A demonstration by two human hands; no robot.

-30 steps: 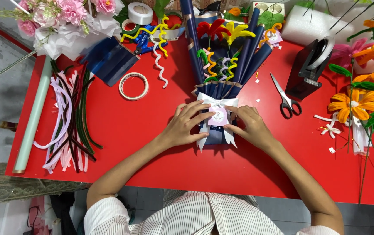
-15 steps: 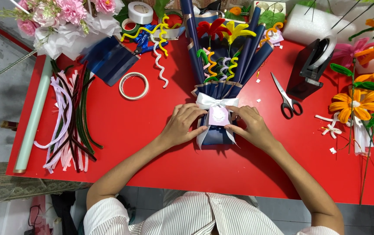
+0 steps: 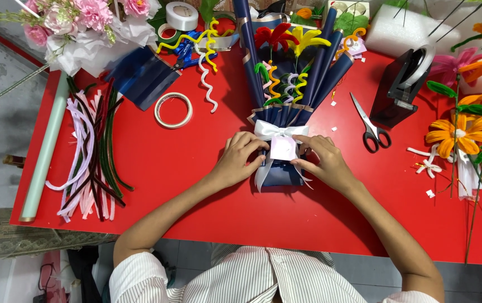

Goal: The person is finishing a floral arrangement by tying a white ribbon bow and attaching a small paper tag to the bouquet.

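A bouquet wrapped in dark blue paper lies on the red table, with red, yellow and curly pipe-cleaner flowers inside. A white ribbon bow is tied around its neck, and a small pale pink card sits just below the bow. My left hand grips the left side of the bouquet's handle. My right hand rests on the right side, its fingertips pinching the card's edge.
Scissors and a black tape dispenser lie to the right, with orange paper flowers beyond. A tape ring, folded blue paper, pipe cleaners and a pale green roll sit left. A pink bouquet stands far left.
The bow has been straightened and the pink card now lies flat below it. Both hands stayed on the bouquet's handle, fingers shifting slightly.
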